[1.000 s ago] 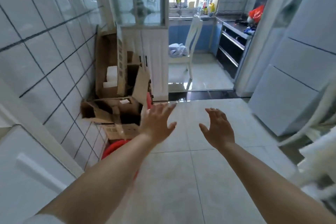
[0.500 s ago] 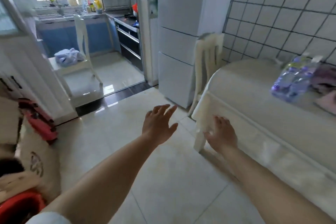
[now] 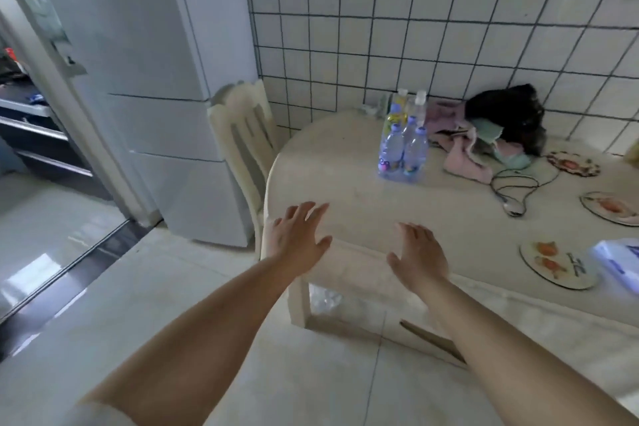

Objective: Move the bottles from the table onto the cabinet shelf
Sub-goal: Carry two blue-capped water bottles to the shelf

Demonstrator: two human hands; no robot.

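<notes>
Several clear plastic bottles (image 3: 403, 145) with blue and white caps stand upright in a tight cluster on the cream table (image 3: 345, 190), near the tiled wall. My left hand (image 3: 297, 235) hovers over the table's near left corner with fingers spread and straight, holding nothing. My right hand (image 3: 416, 254) is held beside it over the near edge, fingers straight, also empty. Both hands are well short of the bottles. No cabinet shelf is in view.
A cream chair (image 3: 243, 135) stands between the table and a white fridge (image 3: 166, 86). Pink and dark cloths (image 3: 484, 135), a cable (image 3: 515, 187), round decorated mats (image 3: 556, 264) and a white pack (image 3: 619, 263) lie on the table's right part.
The view has swung right from the doorway and boxes to the table. The bottles are now closer and central, and both open hands have come over the table's near edge.
</notes>
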